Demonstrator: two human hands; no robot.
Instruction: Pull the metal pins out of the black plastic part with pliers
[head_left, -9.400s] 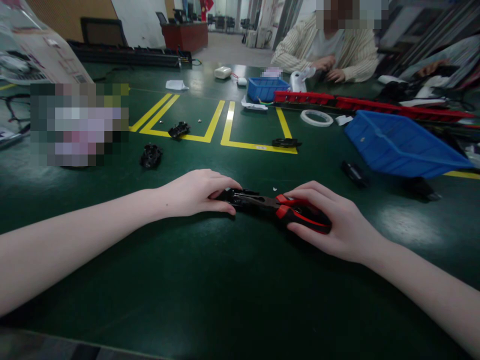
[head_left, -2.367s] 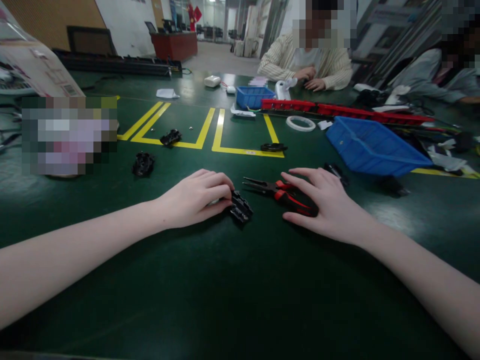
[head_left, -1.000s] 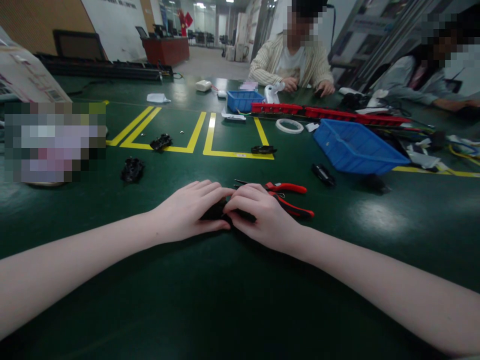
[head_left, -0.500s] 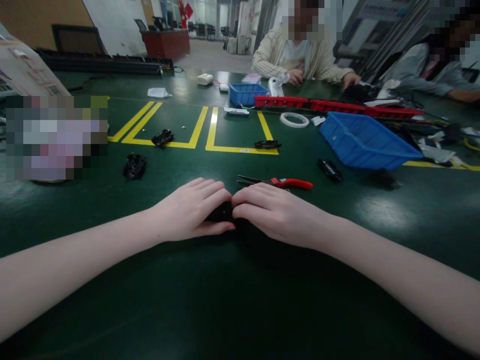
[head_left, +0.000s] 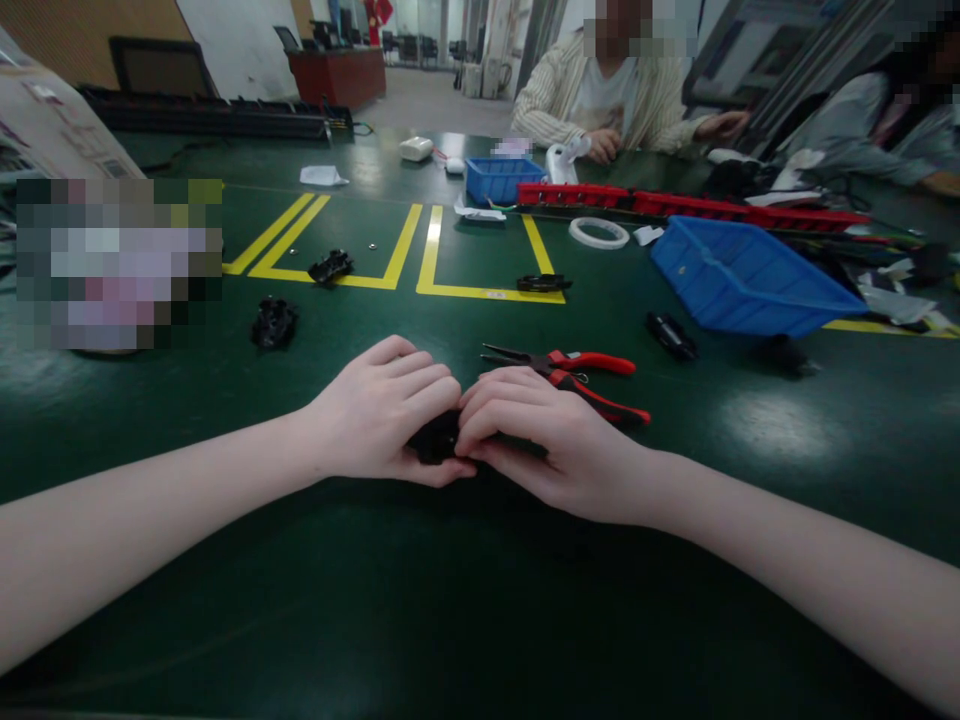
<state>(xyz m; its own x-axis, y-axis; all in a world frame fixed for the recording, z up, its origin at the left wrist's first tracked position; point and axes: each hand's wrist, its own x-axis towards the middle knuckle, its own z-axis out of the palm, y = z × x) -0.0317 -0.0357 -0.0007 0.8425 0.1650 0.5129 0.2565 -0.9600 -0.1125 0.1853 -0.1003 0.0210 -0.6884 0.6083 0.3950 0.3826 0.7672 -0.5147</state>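
Between my two hands is a small black part (head_left: 437, 440), mostly covered by my fingers, so its kind cannot be made out. My left hand (head_left: 390, 415) is closed around its left side, with the thumb below it. At its right side my right hand (head_left: 544, 430) grips with bent fingers, thumb and fingertips pinched on the part's edge. Just behind my right hand lie needle-nose pliers (head_left: 592, 362) with red handles, jaws pointing left and partly hidden by the hand.
Several black parts lie around on the green table (head_left: 450, 600), one black part (head_left: 274, 323) at left. A blue bin (head_left: 757, 275), a tape roll (head_left: 598, 233) and a red strip (head_left: 675, 208) are at right. Across the table sit two people.
My right hand has shifted slightly down and its fingers are more bent on the black part. More of the pliers' lower handle shows. The person opposite has raised a hand.
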